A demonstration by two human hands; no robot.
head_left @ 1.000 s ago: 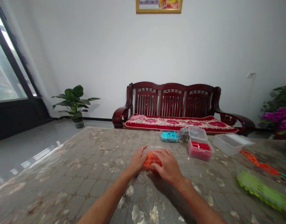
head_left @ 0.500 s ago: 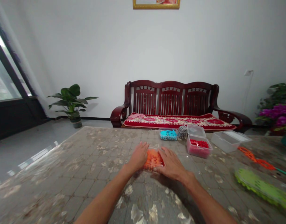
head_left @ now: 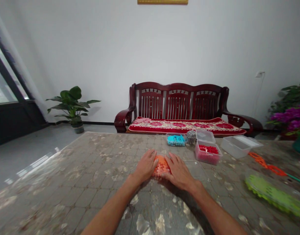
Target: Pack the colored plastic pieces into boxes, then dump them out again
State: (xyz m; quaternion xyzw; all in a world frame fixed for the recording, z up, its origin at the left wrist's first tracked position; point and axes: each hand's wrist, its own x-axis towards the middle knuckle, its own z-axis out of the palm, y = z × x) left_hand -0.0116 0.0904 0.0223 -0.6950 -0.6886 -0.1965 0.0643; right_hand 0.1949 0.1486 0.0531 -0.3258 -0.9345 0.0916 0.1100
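Note:
A clear plastic box of small orange pieces [head_left: 161, 165] sits on the table in front of me. My left hand [head_left: 145, 165] is pressed to its left side, fingers curved over the rim. On the opposite side, my right hand [head_left: 178, 171] grips the box with its thumb at the near edge. Both palms cover the box's side walls. A flat clear plastic sheet or lid [head_left: 196, 168] lies just right of my right hand.
Behind are a box of blue pieces [head_left: 175, 140], a grey spiky ball [head_left: 191, 137] and an open box of red pieces [head_left: 208, 155]. Rightward are a translucent box [head_left: 235, 147], an orange chain on a green stick [head_left: 266, 165] and a lime-green container [head_left: 275, 195].
Both hands stay on the box of orange pieces, with my left fingers shifted slightly further over it. The whole view has moved a little.

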